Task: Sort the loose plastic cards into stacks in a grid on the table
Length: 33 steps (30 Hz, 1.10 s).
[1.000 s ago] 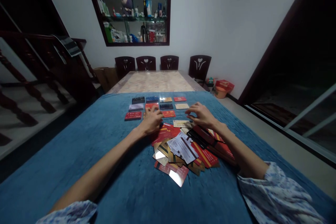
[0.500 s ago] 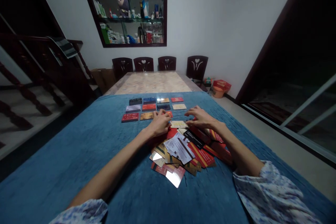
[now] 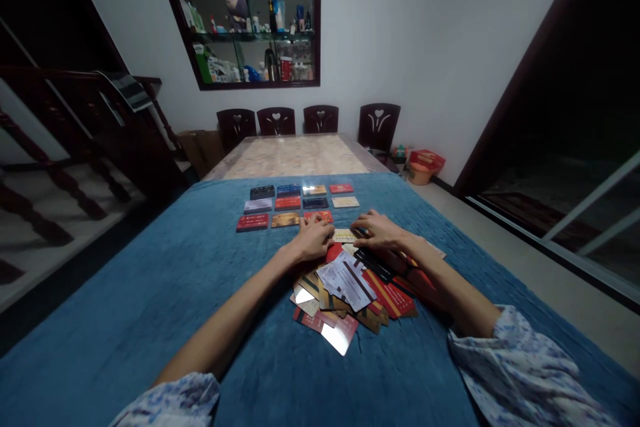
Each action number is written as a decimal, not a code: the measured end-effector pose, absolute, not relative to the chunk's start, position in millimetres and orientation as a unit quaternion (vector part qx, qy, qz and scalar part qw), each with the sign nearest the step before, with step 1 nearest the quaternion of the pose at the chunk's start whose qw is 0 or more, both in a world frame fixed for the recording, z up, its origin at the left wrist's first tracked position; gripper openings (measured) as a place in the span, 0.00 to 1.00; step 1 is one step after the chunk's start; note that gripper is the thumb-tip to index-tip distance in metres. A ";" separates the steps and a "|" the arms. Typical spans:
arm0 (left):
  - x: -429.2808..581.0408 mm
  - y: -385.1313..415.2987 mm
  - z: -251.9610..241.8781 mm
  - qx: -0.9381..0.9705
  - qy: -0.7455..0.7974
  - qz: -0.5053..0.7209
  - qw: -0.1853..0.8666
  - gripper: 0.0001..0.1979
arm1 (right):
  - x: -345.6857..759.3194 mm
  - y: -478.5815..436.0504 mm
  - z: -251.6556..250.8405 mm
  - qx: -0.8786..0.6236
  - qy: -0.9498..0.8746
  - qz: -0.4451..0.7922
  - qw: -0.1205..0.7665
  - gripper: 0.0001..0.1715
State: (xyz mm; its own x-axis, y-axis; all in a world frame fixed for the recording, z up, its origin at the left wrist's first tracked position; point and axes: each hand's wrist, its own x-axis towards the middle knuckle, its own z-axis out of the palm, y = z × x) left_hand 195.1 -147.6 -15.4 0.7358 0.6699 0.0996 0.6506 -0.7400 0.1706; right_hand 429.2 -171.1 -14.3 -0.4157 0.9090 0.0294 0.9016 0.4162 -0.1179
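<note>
A loose heap of plastic cards [image 3: 350, 290] lies on the blue cloth [image 3: 150, 293] in front of me. Beyond it, cards are laid out in neat rows [image 3: 295, 203]. My left hand [image 3: 313, 240] rests at the far edge of the heap, fingers curled down near a red card [image 3: 320, 216] in the nearest row. My right hand [image 3: 377, 230] sits just right of it, fingers bent onto a pale beige card [image 3: 344, 235] between the two hands. Whether either hand grips a card is unclear.
A marble-topped table [image 3: 295, 157] extends past the cloth, with several dark chairs [image 3: 320, 119] at its far end. A wall niche [image 3: 245, 23] holds bottles and a toy. A stair rail [image 3: 75, 120] runs on the left; a red basket [image 3: 425, 167] stands on the floor at right.
My left hand moved right, from the golden card in the nearest row toward the middle. My right hand drew in toward it, onto the beige card.
</note>
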 end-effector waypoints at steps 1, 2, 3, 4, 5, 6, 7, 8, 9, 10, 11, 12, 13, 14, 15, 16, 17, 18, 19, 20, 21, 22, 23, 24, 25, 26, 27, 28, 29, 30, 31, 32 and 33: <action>194.9 -147.2 -16.5 0.930 0.352 0.078 0.063 0.07 | 429.9 -170.1 -15.7 -0.535 -0.842 0.040 0.047 0.20; 194.8 -146.7 -17.7 0.931 0.351 0.080 0.063 0.07 | 430.7 -169.1 -17.0 -0.532 -0.844 0.039 0.052 0.20; 194.6 -146.3 -18.7 0.931 0.349 0.083 0.062 0.07 | 431.4 -168.2 -17.9 -0.529 -0.846 0.040 0.057 0.19; 194.6 -145.9 -19.5 0.932 0.348 0.086 0.063 0.07 | 432.1 -167.6 -18.6 -0.526 -0.847 0.042 0.060 0.19; 194.5 -145.6 -20.1 0.932 0.347 0.088 0.063 0.07 | 432.6 -167.2 -19.0 -0.523 -0.849 0.044 0.062 0.18; 194.5 -145.5 -20.3 0.932 0.347 0.090 0.064 0.07 | 433.0 -166.9 -19.3 -0.519 -0.851 0.046 0.063 0.18; 194.5 -145.5 -20.3 0.931 0.348 0.091 0.066 0.07 | 433.3 -166.8 -19.5 -0.515 -0.853 0.047 0.065 0.18; 194.5 -145.7 -20.0 0.929 0.351 0.091 0.068 0.07 | 433.7 -166.7 -19.7 -0.512 -0.855 0.049 0.067 0.18; 194.4 -146.0 -19.6 0.928 0.354 0.090 0.070 0.07 | 434.2 -166.5 -20.0 -0.509 -0.857 0.051 0.071 0.18; 194.3 -146.4 -19.0 0.927 0.357 0.089 0.072 0.07 | 434.9 -166.3 -20.5 -0.506 -0.858 0.052 0.075 0.19; 194.1 -146.7 -18.4 0.926 0.359 0.089 0.074 0.07 | 435.7 -165.9 -21.2 -0.504 -0.859 0.054 0.080 0.19; 193.8 -146.9 -17.9 0.926 0.360 0.089 0.075 0.07 | 436.8 -165.4 -22.0 -0.501 -0.860 0.054 0.088 0.20; 193.5 -147.0 -17.4 0.926 0.359 0.089 0.076 0.08 | 438.0 -164.8 -22.7 -0.496 -0.861 0.056 0.095 0.20; 193.2 -146.9 -16.9 0.926 0.359 0.089 0.076 0.08 | 439.3 -164.3 -23.3 -0.491 -0.863 0.057 0.102 0.21; 192.8 -146.6 -16.6 0.926 0.358 0.090 0.077 0.09 | 440.5 -163.9 -23.6 -0.486 -0.865 0.058 0.111 0.21; 192.4 -146.2 -16.3 0.927 0.356 0.091 0.078 0.09 | 441.6 -163.7 -23.5 -0.482 -0.866 0.060 0.118 0.22; 192.0 -145.7 -16.1 0.927 0.355 0.094 0.080 0.10 | 442.4 -163.8 -22.9 -0.477 -0.868 0.062 0.125 0.23; 191.6 -145.1 -16.0 0.926 0.354 0.097 0.083 0.11 | 442.8 -164.2 -21.9 -0.474 -0.868 0.064 0.132 0.24; 191.2 -144.5 -16.1 0.926 0.354 0.101 0.086 0.12 | 442.9 -164.8 -20.6 -0.471 -0.869 0.066 0.138 0.24; 190.9 -143.9 -16.4 0.924 0.355 0.107 0.089 0.13 | 442.7 -165.5 -19.1 -0.469 -0.869 0.068 0.143 0.25; 190.5 -143.3 -16.8 0.923 0.357 0.112 0.092 0.14 | 442.2 -166.2 -17.6 -0.469 -0.868 0.069 0.146 0.25; 190.2 -142.8 -17.3 0.922 0.358 0.118 0.094 0.15 | 441.5 -166.8 -16.3 -0.469 -0.868 0.071 0.148 0.26; 189.7 -142.4 -18.0 0.921 0.358 0.122 0.093 0.16 | 440.8 -167.2 -15.3 -0.470 -0.867 0.071 0.149 0.27; 189.3 -141.9 -18.7 0.921 0.356 0.126 0.091 0.17 | 440.2 -167.4 -14.7 -0.470 -0.867 0.070 0.150 0.28; 188.7 -141.6 -19.3 0.923 0.354 0.128 0.087 0.17 | 439.8 -167.4 -14.5 -0.471 -0.867 0.068 0.151 0.28; 188.2 -141.3 -19.8 0.925 0.349 0.129 0.081 0.18 | 439.6 -167.3 -14.6 -0.471 -0.867 0.064 0.153 0.29; 187.7 -141.2 -20.1 0.927 0.344 0.130 0.074 0.18 | 439.7 -167.0 -14.9 -0.471 -0.867 0.061 0.154 0.29; 187.4 -141.2 -20.1 0.929 0.339 0.131 0.068 0.19 | 440.0 -166.8 -15.3 -0.473 -0.866 0.057 0.153 0.30; 187.2 -141.4 -19.9 0.931 0.334 0.133 0.064 0.19 | 440.6 -166.6 -15.7 -0.475 -0.865 0.054 0.152 0.30; 187.2 -141.8 -19.4 0.932 0.329 0.137 0.061 0.19 | 441.3 -166.6 -15.9 -0.479 -0.863 0.052 0.151 0.30; 187.5 -142.3 -18.7 0.933 0.325 0.142 0.060 0.19 | 442.0 -166.8 -16.0 -0.482 -0.862 0.051 0.150 0.30; 187.8 -143.0 -18.0 0.933 0.322 0.146 0.060 0.19 | 442.8 -167.0 -15.8 -0.484 -0.861 0.052 0.147 0.30; 188.3 -143.7 -17.3 0.933 0.321 0.149 0.060 0.18 | 443.6 -167.3 -15.5 -0.486 -0.860 0.054 0.144 0.30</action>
State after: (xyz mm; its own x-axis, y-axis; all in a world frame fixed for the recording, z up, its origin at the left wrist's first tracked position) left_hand 188.3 -143.7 -17.3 0.7491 0.6174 0.2400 0.5818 -0.7865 0.2075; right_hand 443.6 -167.3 -15.5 -0.4864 0.8516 0.1954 0.8207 0.5221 -0.2323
